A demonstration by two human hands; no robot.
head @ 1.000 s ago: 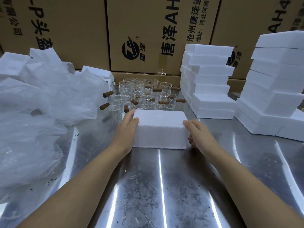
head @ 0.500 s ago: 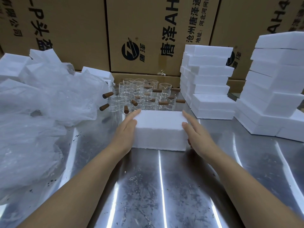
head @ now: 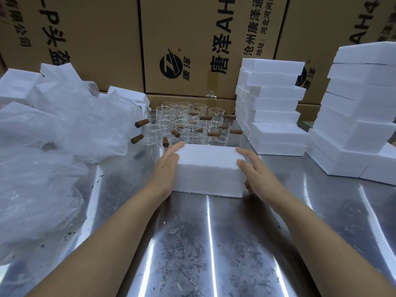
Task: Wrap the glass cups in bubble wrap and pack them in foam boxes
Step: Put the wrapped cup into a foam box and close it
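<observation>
White foam box [head: 209, 168] sits in the middle of a scratched steel table [head: 192, 243], just in front of a cluster of clear glass cups [head: 184, 125] with short brown handles. The left hand [head: 168, 168] lies flat against the box's left end, fingers straight and close together. The right hand [head: 255, 174] presses the right end, fingers straight and slightly spread. Neither hand curls round anything. The box looks shut (no lid seam is clear enough to be sure). Foam like this is probably very light and stiff but easily dented, so flat palms on both ends suit it better than digging fingertips. The cups, bare and unwrapped, are likely slick and breakable, best lifted one at a time by the body. A crumpled heap of bubble wrap [head: 53, 136] lies at the left, and stacks of foam boxes [head: 274, 108] stand at the right.
</observation>
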